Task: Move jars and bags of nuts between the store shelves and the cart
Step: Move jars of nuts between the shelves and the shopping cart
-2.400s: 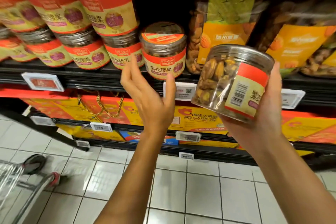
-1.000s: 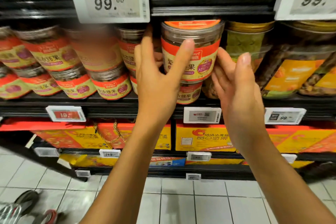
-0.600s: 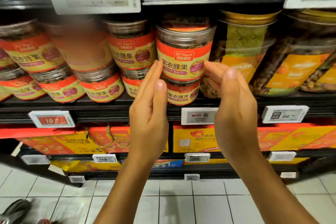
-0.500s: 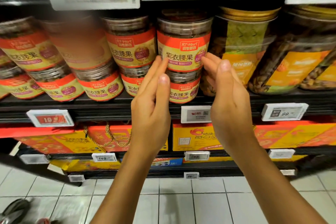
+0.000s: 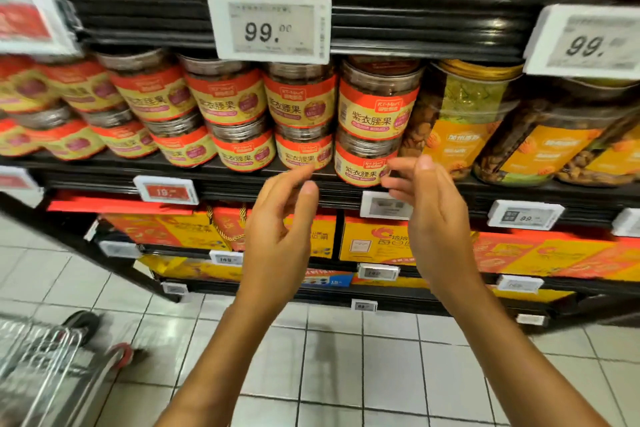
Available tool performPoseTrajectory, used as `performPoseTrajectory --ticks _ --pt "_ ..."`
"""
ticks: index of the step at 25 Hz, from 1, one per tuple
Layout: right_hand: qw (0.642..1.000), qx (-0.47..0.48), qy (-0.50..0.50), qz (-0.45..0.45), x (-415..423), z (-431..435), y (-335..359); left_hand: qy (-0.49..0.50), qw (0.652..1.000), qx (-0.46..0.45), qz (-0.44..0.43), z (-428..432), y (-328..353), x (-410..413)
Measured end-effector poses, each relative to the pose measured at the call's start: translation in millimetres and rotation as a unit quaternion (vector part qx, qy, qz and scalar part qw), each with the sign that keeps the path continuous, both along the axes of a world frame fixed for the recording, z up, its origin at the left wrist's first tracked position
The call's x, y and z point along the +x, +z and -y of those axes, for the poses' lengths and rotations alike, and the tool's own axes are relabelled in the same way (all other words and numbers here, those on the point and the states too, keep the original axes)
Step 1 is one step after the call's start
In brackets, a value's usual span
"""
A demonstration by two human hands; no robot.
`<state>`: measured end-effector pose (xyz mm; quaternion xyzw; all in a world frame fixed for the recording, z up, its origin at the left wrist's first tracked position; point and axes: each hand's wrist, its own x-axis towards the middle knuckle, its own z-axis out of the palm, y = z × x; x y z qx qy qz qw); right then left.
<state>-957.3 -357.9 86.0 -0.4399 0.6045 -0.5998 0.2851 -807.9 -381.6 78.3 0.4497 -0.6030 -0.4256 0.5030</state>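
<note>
Shelf (image 5: 450, 191) tags read 99.00 above RT-Mart 紫衣腰果 jars (image 5: 375, 104); left hand (image 5: 277, 232) and right hand (image 5: 433, 218) grips loose, empty.

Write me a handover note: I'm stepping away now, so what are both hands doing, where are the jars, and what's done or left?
Left hand: open, holds nothing, in front of the shelf edge.
Right hand: open, empty, fingertips near the lower jar.
Top jar: stacked on the lower jar at the right end of the red-label row, beside the gold-lid jars.
Done: that jar is shelved.
Left: next item; cart stands at lower left.
</note>
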Motion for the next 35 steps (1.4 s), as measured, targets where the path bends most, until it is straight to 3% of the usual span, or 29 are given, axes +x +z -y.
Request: performPoseTrajectory --ticks 4,8,11,15,19,23,28,32,35 --pt "0.980 0.090 0.178 -0.015 52 -42 29 0.086 0.985 0.129 -0.079 -82 34 65" --pt "0.910 0.094 0.402 -0.043 129 -79 65 0.251 0.941 0.187 -0.131 -167 71 136" --pt "0.835 0.105 0.539 -0.026 196 -102 82 0.402 0.882 0.182 -0.163 -238 85 190" --pt "0.755 0.113 0.646 -0.020 303 -133 92 0.565 0.781 0.153 -0.219 -321 87 264" --pt "0.690 0.081 0.719 -0.017 432 -156 96 0.644 0.723 0.103 -0.229 -362 91 373" --pt "0.663 0.079 0.744 0.000 590 -184 100 0.658 0.719 0.091 -0.203 -392 106 517" --pt "0.627 0.193 0.753 -0.046 754 -193 58 0.644 0.711 0.217 -0.182 -394 86 678" --pt "0.592 0.294 0.732 -0.167 854 -178 -32 0.587 0.711 0.375 -0.092 -375 5 777" --pt "0.566 0.343 0.703 -0.261 878 -168 -107 0.580 0.676 0.443 -0.099 -374 -63 811"
